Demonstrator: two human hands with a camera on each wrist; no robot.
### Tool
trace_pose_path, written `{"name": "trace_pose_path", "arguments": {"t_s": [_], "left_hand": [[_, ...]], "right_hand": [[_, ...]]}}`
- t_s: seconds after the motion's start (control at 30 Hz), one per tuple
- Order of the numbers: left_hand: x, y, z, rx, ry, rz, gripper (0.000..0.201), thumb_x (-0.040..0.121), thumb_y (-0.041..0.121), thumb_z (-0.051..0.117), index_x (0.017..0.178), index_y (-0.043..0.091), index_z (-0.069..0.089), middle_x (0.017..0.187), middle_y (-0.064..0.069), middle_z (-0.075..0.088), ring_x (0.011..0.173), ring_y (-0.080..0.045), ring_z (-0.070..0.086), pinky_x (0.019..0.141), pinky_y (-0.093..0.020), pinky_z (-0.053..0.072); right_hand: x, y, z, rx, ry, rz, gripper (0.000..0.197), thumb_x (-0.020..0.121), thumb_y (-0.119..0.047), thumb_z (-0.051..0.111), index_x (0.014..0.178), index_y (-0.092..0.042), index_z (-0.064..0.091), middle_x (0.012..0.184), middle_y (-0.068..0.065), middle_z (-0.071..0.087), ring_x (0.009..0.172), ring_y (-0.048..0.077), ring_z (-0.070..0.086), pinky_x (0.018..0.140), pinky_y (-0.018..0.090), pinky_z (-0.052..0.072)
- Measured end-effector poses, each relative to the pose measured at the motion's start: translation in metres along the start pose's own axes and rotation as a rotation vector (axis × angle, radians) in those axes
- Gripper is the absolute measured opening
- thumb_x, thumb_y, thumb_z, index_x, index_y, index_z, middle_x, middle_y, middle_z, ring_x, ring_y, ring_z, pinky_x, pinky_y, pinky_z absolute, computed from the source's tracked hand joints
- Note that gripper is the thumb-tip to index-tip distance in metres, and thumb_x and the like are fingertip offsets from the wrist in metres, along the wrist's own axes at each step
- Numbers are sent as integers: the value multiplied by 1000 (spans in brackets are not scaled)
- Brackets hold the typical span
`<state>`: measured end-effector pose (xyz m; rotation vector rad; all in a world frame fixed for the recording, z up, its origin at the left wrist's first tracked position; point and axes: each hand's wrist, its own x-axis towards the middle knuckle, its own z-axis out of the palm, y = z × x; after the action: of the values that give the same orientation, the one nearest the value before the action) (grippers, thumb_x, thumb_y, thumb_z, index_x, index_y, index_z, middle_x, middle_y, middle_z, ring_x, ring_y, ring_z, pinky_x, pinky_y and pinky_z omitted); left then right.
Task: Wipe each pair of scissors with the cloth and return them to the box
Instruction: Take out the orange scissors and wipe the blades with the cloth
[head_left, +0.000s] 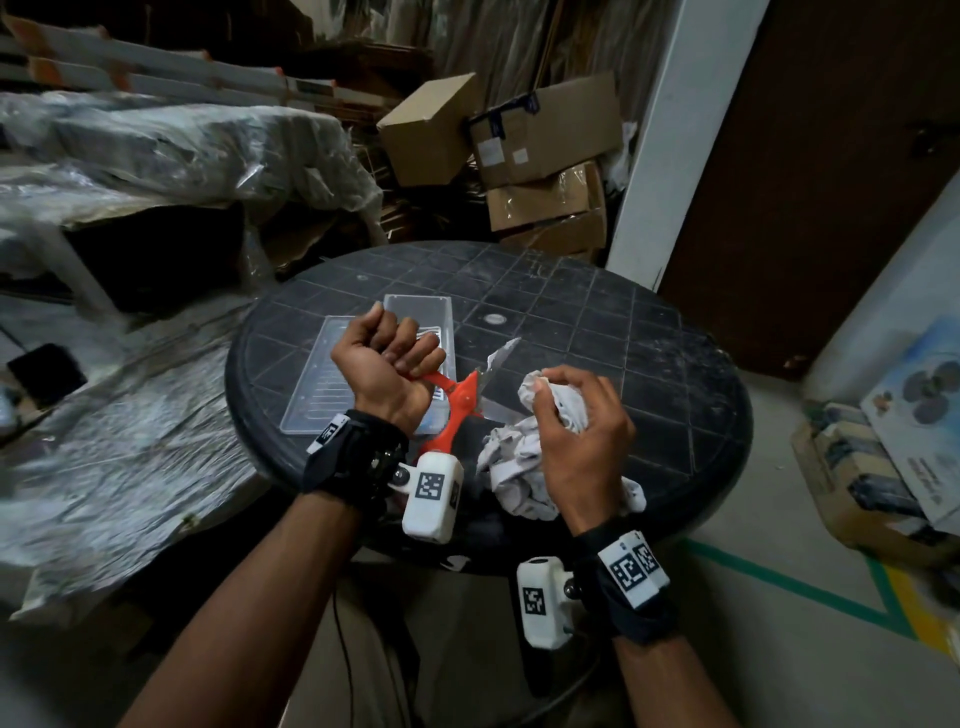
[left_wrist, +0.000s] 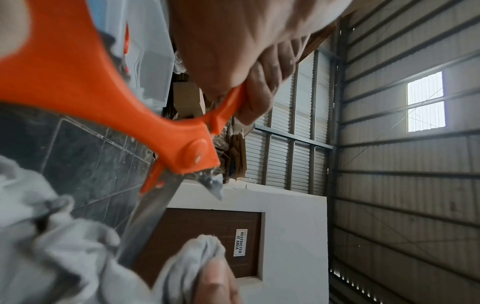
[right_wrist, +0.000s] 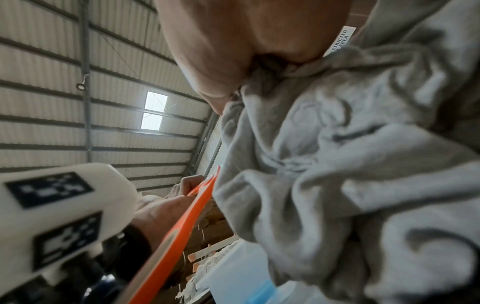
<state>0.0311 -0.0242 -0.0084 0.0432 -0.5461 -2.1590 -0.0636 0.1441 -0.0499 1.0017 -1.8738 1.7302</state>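
My left hand (head_left: 387, 358) grips one orange handle of a pair of scissors (head_left: 460, 400) held above the round table (head_left: 649, 364). The blades stand apart: one points up and right, the other runs toward the cloth. The same orange scissors (left_wrist: 109, 107) fill the left wrist view, with a steel blade reaching down to the cloth (left_wrist: 52, 257). My right hand (head_left: 582, 431) holds the bunched grey-white cloth (head_left: 519, 467) just right of the blades. The cloth (right_wrist: 350, 164) covers most of the right wrist view, with the orange handle (right_wrist: 182, 222) beside it. A clear plastic box (head_left: 415, 317) lies behind my left hand.
A clear lid (head_left: 322, 384) lies flat left of the box. Cardboard boxes (head_left: 545, 150) are stacked behind the table beside a white pillar (head_left: 670, 140). Plastic-wrapped furniture (head_left: 156, 156) stands at the left. More boxes (head_left: 883, 467) sit on the floor at right.
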Motion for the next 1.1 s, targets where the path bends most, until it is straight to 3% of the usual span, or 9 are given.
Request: {"name": "trace_pose_path", "arguments": {"t_s": [0.13, 0.33, 0.47, 0.57, 0.7, 0.8, 0.93, 1.03, 1.1], "left_hand": [[9, 4, 3, 88, -32, -123, 47, 97, 23, 40, 52, 24, 23, 45, 7, 17, 39, -8, 11, 41, -20, 9], [11, 2, 5, 99, -33, -113, 47, 97, 24, 42, 53, 23, 24, 46, 7, 17, 40, -8, 12, 40, -22, 13], [12, -2, 0, 14, -11, -53, 47, 98, 26, 45, 56, 23, 24, 48, 6, 17, 42, -9, 11, 41, -24, 14], [13, -1, -2, -97, 27, 44, 49, 99, 26, 43, 53, 22, 26, 48, 5, 17, 41, -10, 13, 39, -24, 17], [14, -3, 1, -203, 94, 199, 52, 102, 30, 41, 53, 21, 25, 48, 5, 18, 42, -12, 15, 43, -26, 20], [10, -10, 7, -222, 116, 207, 52, 103, 33, 43, 54, 21, 26, 49, 4, 19, 45, -13, 18, 49, -27, 23], [5, -19, 13, -216, 100, 175, 54, 105, 37, 43, 55, 20, 30, 49, 3, 25, 45, -13, 27, 51, -28, 30], [3, -22, 14, -198, 121, 96, 52, 105, 41, 45, 59, 21, 30, 52, 3, 28, 50, -14, 33, 55, -29, 36], [2, -24, 13, -148, 137, 36, 51, 105, 44, 46, 61, 22, 31, 54, 2, 32, 53, -15, 39, 60, -30, 40]], "right_hand": [[-1, -5, -2, -6, -117, -55, 15, 90, -14, 78, 103, -18, 72, 102, -9, 69, 98, 5, 66, 87, 27, 54], [-9, -6, 3, -83, -272, -197, 16, 89, -23, 81, 99, -15, 73, 98, -5, 64, 85, 4, 61, 77, 14, 49], [-13, -5, 7, -137, -289, -218, 15, 92, -24, 78, 103, -15, 72, 102, -3, 63, 88, 12, 64, 75, 31, 56], [-16, -2, 6, -134, -241, -191, 12, 92, -22, 78, 101, -16, 73, 100, -5, 64, 86, 12, 65, 74, 34, 56], [-18, -3, 10, -55, -263, -57, 17, 90, -38, 77, 94, -22, 74, 94, -13, 67, 86, 5, 66, 78, 30, 55], [-9, -3, 18, 17, -333, 157, 28, 86, -50, 78, 90, -23, 78, 89, -12, 75, 86, 3, 70, 81, 31, 57], [6, -6, 20, 340, -454, 401, 20, 90, -30, 81, 77, -14, 78, 75, -1, 76, 67, 10, 66, 66, 32, 53], [11, -11, 15, 504, -471, 495, 13, 91, -16, 78, 83, -6, 79, 87, 7, 79, 79, 15, 69, 77, 29, 56], [12, -10, 14, 562, -432, 568, 15, 91, -13, 77, 85, 0, 78, 90, 13, 77, 84, 21, 70, 84, 34, 57]]}}
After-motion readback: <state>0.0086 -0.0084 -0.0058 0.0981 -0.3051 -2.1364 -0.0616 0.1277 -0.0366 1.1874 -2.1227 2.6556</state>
